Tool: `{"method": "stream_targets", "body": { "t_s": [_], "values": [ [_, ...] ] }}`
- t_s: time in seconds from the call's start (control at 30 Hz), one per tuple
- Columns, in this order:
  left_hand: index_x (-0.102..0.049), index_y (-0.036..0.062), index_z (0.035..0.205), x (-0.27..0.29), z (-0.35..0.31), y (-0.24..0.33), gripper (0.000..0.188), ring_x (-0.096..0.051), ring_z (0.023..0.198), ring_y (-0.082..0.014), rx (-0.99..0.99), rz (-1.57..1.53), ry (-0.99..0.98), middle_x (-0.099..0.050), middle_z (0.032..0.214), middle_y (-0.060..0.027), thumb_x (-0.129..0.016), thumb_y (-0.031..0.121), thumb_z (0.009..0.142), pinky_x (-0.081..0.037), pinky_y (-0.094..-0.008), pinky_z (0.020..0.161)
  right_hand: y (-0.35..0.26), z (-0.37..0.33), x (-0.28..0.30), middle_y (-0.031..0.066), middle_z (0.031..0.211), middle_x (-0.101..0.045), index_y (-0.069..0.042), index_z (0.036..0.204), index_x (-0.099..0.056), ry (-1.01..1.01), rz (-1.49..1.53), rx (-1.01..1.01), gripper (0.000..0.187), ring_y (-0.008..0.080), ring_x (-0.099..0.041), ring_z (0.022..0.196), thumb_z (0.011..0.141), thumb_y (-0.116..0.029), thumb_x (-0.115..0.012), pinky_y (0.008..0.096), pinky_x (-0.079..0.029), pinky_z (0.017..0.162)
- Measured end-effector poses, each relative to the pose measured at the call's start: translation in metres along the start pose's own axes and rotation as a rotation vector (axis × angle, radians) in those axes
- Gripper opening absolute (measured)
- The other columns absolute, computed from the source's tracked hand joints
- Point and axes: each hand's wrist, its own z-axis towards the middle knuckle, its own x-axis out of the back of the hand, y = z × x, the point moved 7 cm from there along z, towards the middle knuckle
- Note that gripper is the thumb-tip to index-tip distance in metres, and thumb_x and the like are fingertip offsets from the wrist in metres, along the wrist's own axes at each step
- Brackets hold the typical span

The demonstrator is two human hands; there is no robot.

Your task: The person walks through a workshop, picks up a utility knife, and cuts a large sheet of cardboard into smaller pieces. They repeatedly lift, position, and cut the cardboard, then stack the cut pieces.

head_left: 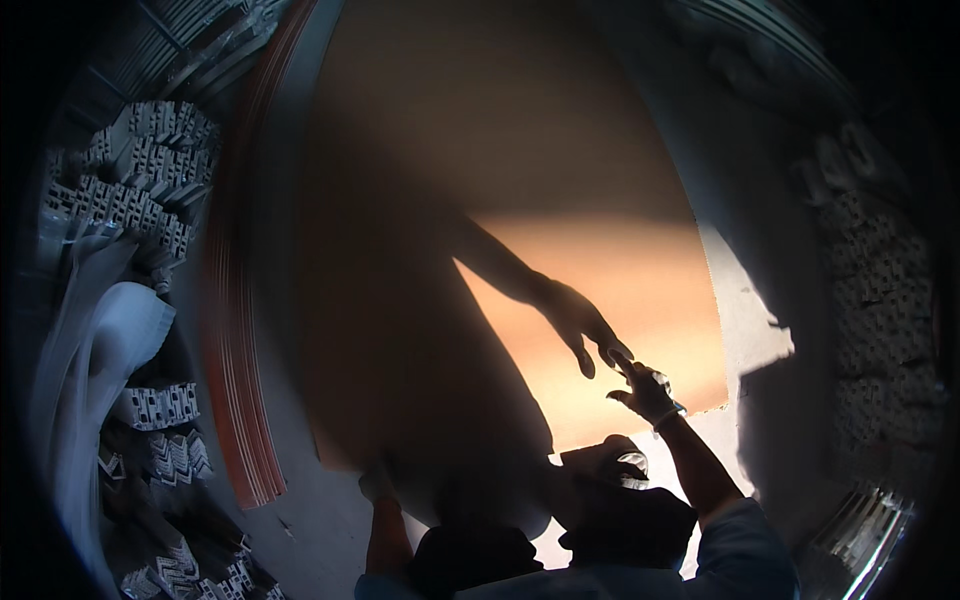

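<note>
brown cardboard sheet [600, 270] is lying flat on the floor [740, 300] in front of the person, filling the middle of the view and reaching from the top down to the two hands. a broad shadow is covering most of its left side and middle, while a patch at its near right is glowing in warm light. stacks of pale profiles [160, 160] are standing along the left, their cut ends facing inward, and dimmer profile stacks [880, 290] are lining the right. a long bundle of reddish strips [235, 330] is running beside the sheet on the left, apart from it. next to the left stacks, white wrapping [125, 320] is bulging and folding over. a pale blue sleeve [745, 550] is covering the person's right upper arm. the right hand [645, 388] is reaching over the lit patch with thumb and fingers spread wide, its shadow meeting the fingertips; whether it is touching is hard to tell. the left hand [377, 482] is resting in shade at the near left edge; whether it is gripping cannot be told. a light wristband [668, 416] is circling the right wrist.
</note>
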Motion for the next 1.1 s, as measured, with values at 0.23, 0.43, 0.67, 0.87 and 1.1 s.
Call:
{"method": "stream_targets", "body": {
  "t_s": [0.23, 0.43, 0.67, 0.87, 1.1],
  "values": [
    [-0.069, -0.0027, 0.076, 0.005, -0.005, 0.022, 0.062, -0.067, 0.075, -0.0302, 0.040, 0.303, -0.156, -0.068, 0.077, -0.0179, -0.054, 0.057, 0.082, -0.050, -0.0422, 0.071, 0.007, 0.041, -0.040, 0.0173, 0.086, -0.063, -0.018, 0.138, -0.039, -0.165, 0.009, -0.099, 0.074, 0.0290, -0.066, 0.076, 0.074, -0.024, -0.075, 0.0395, -0.050, 0.062],
    [-0.061, 0.0008, 0.060, 0.070, -0.084, 0.109, 0.046, -0.056, 0.051, -0.0228, -0.263, 0.133, -0.362, -0.058, 0.054, -0.0116, -0.065, 0.041, 0.082, -0.044, -0.0382, 0.054, -0.013, 0.048, -0.004, 0.0097, 0.092, -0.069, -0.017, 0.140, -0.035, -0.756, -0.369, -0.274, 0.076, 0.0272, -0.068, 0.086, 0.076, -0.035, -0.071, 0.0410, -0.053, 0.070],
    [-0.055, 0.0044, 0.061, 0.234, -0.202, 0.135, 0.031, -0.042, 0.037, -0.0103, 0.010, 0.038, -0.500, -0.050, 0.051, -0.0008, -0.069, 0.022, 0.083, -0.033, -0.0265, 0.035, -0.073, -0.034, 0.153, 0.0147, 0.103, -0.066, -0.011, 0.121, -0.054, -0.470, 0.241, -0.394, 0.053, 0.0321, -0.063, 0.099, 0.076, -0.035, -0.069, 0.0428, -0.049, 0.084],
    [-0.056, 0.0043, 0.069, 0.371, -0.295, 0.153, 0.026, -0.042, 0.037, -0.0113, 0.186, -0.075, -0.609, -0.051, 0.054, -0.0025, -0.068, 0.021, 0.085, -0.034, -0.0265, 0.033, -0.042, -0.240, 0.307, 0.0145, 0.106, -0.065, -0.012, 0.109, -0.063, -0.536, 0.402, -0.717, 0.036, 0.0313, -0.060, 0.102, 0.082, -0.036, -0.061, 0.0414, -0.047, 0.088],
    [-0.057, 0.0035, 0.071, 0.456, -0.366, 0.204, 0.028, -0.046, 0.040, -0.0149, 0.175, -0.127, -0.593, -0.052, 0.057, -0.0035, -0.063, 0.025, 0.088, -0.037, -0.0286, 0.036, 0.005, -0.405, 0.430, 0.0050, 0.067, -0.063, -0.010, 0.092, -0.065, -0.529, 0.672, -1.206, 0.017, 0.0146, -0.058, 0.052, 0.086, -0.025, -0.060, 0.0322, -0.047, 0.046]
  ]
}}
